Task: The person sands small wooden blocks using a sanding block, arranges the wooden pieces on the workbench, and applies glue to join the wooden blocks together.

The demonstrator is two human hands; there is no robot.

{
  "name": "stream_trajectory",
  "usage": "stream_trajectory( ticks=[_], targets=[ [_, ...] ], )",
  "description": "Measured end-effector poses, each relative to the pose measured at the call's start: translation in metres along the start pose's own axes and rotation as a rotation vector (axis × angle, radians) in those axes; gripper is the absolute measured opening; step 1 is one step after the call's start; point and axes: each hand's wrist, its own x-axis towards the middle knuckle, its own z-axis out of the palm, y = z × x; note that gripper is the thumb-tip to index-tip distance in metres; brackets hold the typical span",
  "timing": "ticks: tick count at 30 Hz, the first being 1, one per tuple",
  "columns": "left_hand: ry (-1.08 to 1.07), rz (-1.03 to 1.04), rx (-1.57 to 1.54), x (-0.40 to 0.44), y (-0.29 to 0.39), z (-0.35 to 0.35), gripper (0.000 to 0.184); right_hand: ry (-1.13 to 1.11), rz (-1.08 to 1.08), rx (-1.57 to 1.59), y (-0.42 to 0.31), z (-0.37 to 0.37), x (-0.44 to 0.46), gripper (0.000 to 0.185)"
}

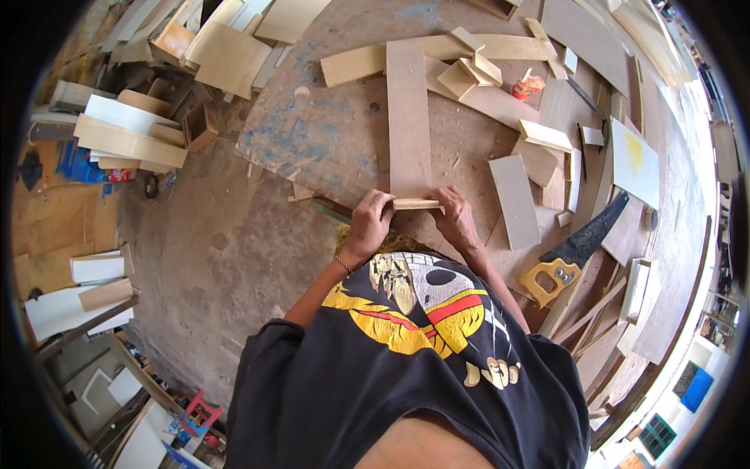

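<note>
Both hands grip the ends of a short plywood piece (416, 204), seen edge-on near the front of the worktable (312, 133). My left hand (370, 224) is closed round its left end, and my right hand (455, 220) is closed round the right end. Directly behind the piece, a long plywood strip (408, 117) stretches away from me; whether the two touch is unclear. The strip's far end lies by a longer pale board (355, 65) running crosswise. To the right of my right hand lies a flat rectangular plywood panel (515, 202).
A handsaw (586, 242) with a yellow handle lies at the right among wood offcuts. Farther back are a red-orange container (528, 85) and small joined wood pieces (471, 72). Stacked boards (133, 137) occupy the floor at left; a pink stool (201, 413) stands lower left.
</note>
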Motion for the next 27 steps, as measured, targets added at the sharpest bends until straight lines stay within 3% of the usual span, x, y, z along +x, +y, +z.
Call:
stream_trajectory(
  ticks=[27],
  targets=[
    [0.104, 0.021, 0.018, 0.026, -0.009, 0.005, 0.015, 0.105, 0.083, 0.006, 0.005, 0.008, 0.026, 0.017]
  ],
)
